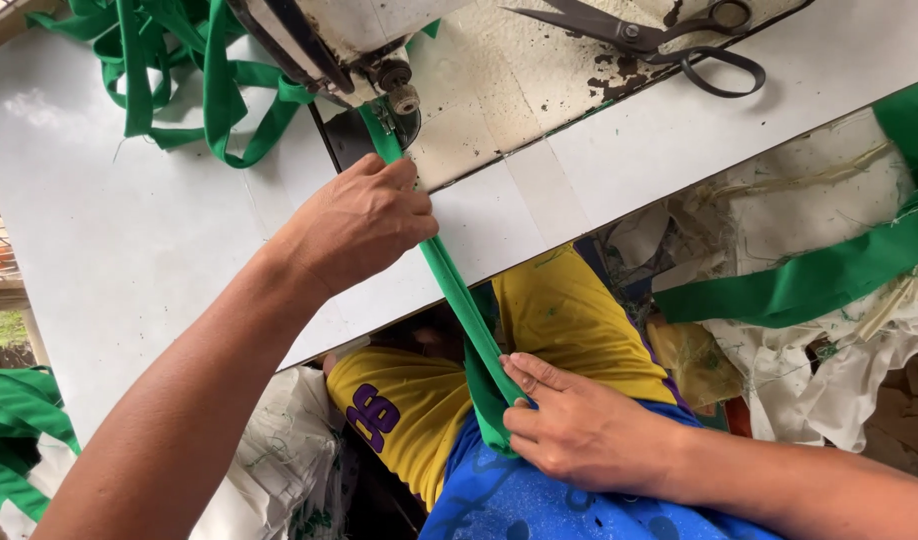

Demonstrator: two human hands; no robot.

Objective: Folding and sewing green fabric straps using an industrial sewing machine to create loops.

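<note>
A loose heap of sewn green fabric strip point(194, 75) is piled at the far left of the white worktable point(109, 240), behind the sewing machine. More folded green fabric point(14, 425) is seen at the lower left edge. The worn cream sewing machine head point(324, 40) is set at top centre, with its presser foot on a narrow green fabric strip point(449, 275). The strip is stretched taut from the foot, over the table edge, down to the lap. The left hand point(354, 225) is laid on the strip just in front of the foot, fingers curled and closed over it. The right hand point(574, 425) is placed lower, over yellow and blue clothing, and the strip's folded lower end is pinched between thumb and fingers. Dark metal scissors point(649, 40) are left lying on the machine bed at upper right. Another wide green fabric band point(809, 280) is draped over white scrap bags point(829, 380) at right.
</note>
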